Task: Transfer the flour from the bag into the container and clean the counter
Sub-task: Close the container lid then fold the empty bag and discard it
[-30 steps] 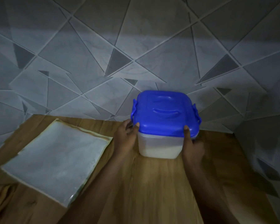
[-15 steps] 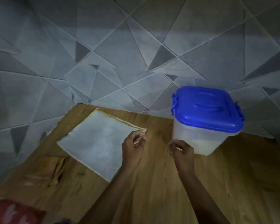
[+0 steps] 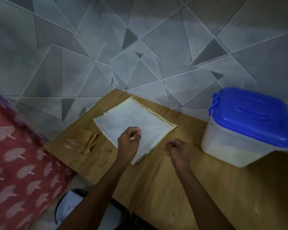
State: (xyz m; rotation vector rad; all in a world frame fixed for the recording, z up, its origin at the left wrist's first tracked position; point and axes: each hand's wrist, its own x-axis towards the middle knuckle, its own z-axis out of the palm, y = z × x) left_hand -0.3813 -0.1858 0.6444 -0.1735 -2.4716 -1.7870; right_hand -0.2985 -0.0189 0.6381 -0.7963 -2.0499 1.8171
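Observation:
A translucent container (image 3: 236, 146) with white flour inside stands at the right of the wooden counter (image 3: 189, 188), its blue lid (image 3: 253, 117) closed on top. A flat, empty whitish bag (image 3: 133, 123) lies on the counter near the wall. My left hand (image 3: 129, 143) hovers over the bag's near corner with fingers loosely curled and nothing in them. My right hand (image 3: 178, 149) is over bare wood between bag and container, fingers also curled, holding nothing visible.
A grey wall with a triangle pattern (image 3: 140, 47) backs the counter. Red patterned fabric (image 3: 18, 163) lies off the counter's left edge. A dark round object with a pale inside (image 3: 70, 205) sits below the counter's front edge. The light is dim.
Both hands let go of the closed container and moved left toward the bag. The view swung left, so the container now sits at the far right.

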